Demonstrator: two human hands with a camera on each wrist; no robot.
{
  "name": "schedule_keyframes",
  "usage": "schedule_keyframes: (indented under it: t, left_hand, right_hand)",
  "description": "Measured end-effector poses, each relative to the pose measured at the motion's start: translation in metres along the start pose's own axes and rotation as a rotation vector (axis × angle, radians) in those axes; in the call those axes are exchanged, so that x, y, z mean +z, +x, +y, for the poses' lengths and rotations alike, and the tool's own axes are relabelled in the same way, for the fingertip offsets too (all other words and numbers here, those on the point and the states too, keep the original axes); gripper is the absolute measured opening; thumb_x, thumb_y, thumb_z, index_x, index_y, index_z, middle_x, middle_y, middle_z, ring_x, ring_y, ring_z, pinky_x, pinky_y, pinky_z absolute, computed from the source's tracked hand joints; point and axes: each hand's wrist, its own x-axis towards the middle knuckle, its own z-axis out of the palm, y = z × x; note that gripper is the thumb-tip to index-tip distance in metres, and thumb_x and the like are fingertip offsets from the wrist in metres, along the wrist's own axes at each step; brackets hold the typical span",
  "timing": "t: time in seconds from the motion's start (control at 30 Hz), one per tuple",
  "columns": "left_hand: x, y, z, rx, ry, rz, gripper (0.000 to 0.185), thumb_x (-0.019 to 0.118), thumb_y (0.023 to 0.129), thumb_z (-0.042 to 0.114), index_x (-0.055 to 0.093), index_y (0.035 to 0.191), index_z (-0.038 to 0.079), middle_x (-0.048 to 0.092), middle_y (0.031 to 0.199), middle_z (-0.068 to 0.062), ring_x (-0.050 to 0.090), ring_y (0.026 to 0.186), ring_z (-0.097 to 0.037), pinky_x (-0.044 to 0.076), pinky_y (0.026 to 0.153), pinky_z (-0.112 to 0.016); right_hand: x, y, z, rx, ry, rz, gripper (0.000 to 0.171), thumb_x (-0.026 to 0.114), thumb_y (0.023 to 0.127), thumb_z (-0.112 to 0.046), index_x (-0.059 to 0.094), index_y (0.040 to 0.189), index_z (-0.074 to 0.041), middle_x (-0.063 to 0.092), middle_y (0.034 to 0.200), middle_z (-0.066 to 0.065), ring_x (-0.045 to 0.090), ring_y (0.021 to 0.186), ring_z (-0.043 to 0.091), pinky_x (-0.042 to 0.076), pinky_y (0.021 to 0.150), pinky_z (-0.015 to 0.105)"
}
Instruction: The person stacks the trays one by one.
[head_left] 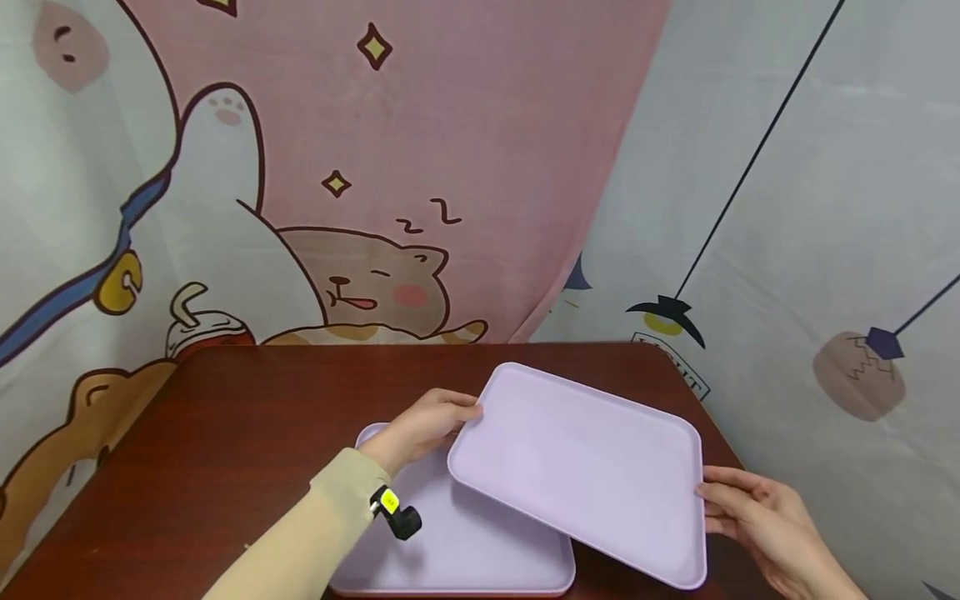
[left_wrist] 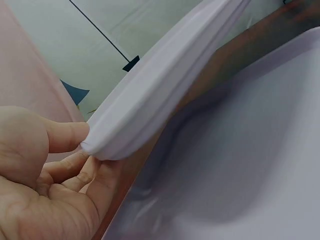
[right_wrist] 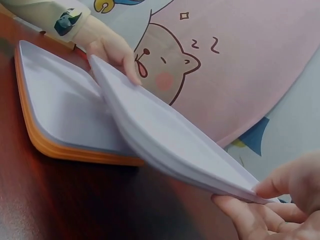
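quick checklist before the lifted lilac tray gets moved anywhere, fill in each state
1. Left hand grips the lifted tray at its corner: ok.
2. Right hand grips the opposite corner: ok.
3. Lifted tray clear of the lower tray: ok, a gap shows in the right wrist view.
4. Lifted tray level: not ok, it is tilted.
5. Lower tray flat on the table: ok.
6. Number of trays stacked below: cannot tell; an orange edge shows beneath.
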Motion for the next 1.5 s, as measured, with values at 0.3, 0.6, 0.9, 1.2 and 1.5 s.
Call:
schedule_keyframes:
  t: [0.3, 0.6, 0.9, 1.2, 1.5]
  left_hand:
    - [-0.018, -0.027, 0.001, 0.008, 0.009, -0.018, 0.047, 0.067, 0.102, 0.009, 0.055, 0.144, -0.009, 0.072, 0.119, -0.016, 0.072, 0.103, -0.028, 0.061, 0.087, -0.043]
    - [-0.031, -0.045, 0.004, 0.008, 0.032, 0.029, 0.046, 0.069, 0.1, 0.008, 0.057, 0.141, -0.01, 0.073, 0.113, -0.016, 0.073, 0.101, -0.029, 0.062, 0.085, -0.045]
    - [-0.045, -0.064, 0.004, 0.03, 0.04, 0.018, 0.05, 0.069, 0.101, 0.008, 0.053, 0.142, -0.015, 0.072, 0.113, -0.018, 0.073, 0.098, -0.031, 0.062, 0.085, -0.046]
    - [-0.052, -0.083, 0.01, 0.019, 0.028, 0.031, 0.056, 0.069, 0.101, 0.008, 0.045, 0.146, -0.016, 0.072, 0.116, -0.018, 0.072, 0.101, -0.029, 0.062, 0.087, -0.046]
    - [-0.057, -0.097, 0.012, 0.03, -0.034, 0.016, 0.054, 0.067, 0.102, 0.005, 0.043, 0.147, -0.014, 0.069, 0.115, -0.017, 0.072, 0.096, -0.026, 0.062, 0.083, -0.042]
  right_hand:
    - [0.015, 0.003, -0.008, -0.023, -0.036, -0.062, 0.037, 0.07, 0.101, -0.002, 0.061, 0.133, 0.015, 0.076, 0.103, 0.013, 0.076, 0.087, 0.028, 0.064, 0.075, 0.043]
    - [0.024, 0.011, -0.015, 0.018, -0.051, -0.127, 0.061, 0.071, 0.103, -0.01, 0.044, 0.151, 0.016, 0.076, 0.113, 0.011, 0.076, 0.094, 0.027, 0.063, 0.08, 0.044]
    - [0.033, 0.018, -0.014, 0.007, 0.011, -0.229, 0.055, 0.067, 0.105, -0.009, 0.047, 0.151, 0.013, 0.076, 0.111, 0.007, 0.076, 0.095, 0.025, 0.063, 0.081, 0.042]
    - [0.042, 0.022, -0.015, 0.007, 0.049, -0.351, 0.038, 0.062, 0.108, -0.009, 0.061, 0.141, 0.009, 0.077, 0.108, 0.006, 0.075, 0.095, 0.021, 0.062, 0.082, 0.039]
    - [0.053, 0.018, -0.019, 0.007, 0.037, -0.352, 0.05, 0.062, 0.109, -0.013, 0.049, 0.15, 0.011, 0.075, 0.116, 0.004, 0.073, 0.103, 0.02, 0.061, 0.087, 0.042]
